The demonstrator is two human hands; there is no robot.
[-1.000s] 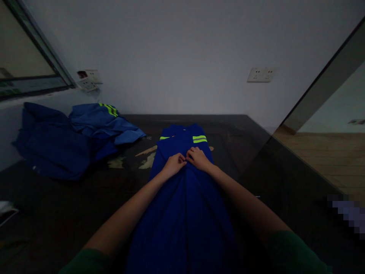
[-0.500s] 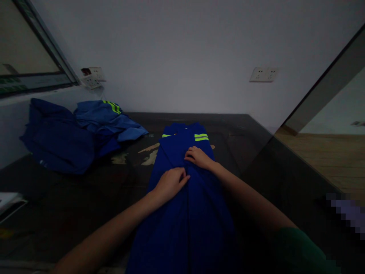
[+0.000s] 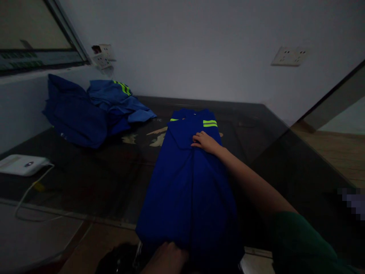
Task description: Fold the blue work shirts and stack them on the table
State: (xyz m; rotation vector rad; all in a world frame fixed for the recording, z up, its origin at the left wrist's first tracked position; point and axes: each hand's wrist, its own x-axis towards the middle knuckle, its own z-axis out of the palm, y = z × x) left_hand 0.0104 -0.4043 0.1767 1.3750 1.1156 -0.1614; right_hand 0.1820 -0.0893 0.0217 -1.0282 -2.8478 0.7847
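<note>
A dark blue work jacket [image 3: 171,182] with yellow-green reflective bands lies lengthwise before me, its collar toward the wall and a sleeve folded across its upper part. My right hand [image 3: 205,142] rests on the upper part, fingers bent and closed on the cloth by the end of the folded sleeve. At the bottom of the view my left hand [image 3: 169,258] is closed on the jacket's lower end, near the table's front edge. Its fingertips are hidden.
The jacket lies on a dark table [image 3: 94,182]. Crumpled blue clothes [image 3: 82,118] are piled at the back left. A white device [image 3: 24,164] with a cable [image 3: 27,194] sits at the left. Two wall sockets [image 3: 289,56] are behind at the right.
My left hand has moved from the jacket's middle down to its lower end. My right hand stays near the sleeve end. The view has tilted down, showing the table's front edge.
</note>
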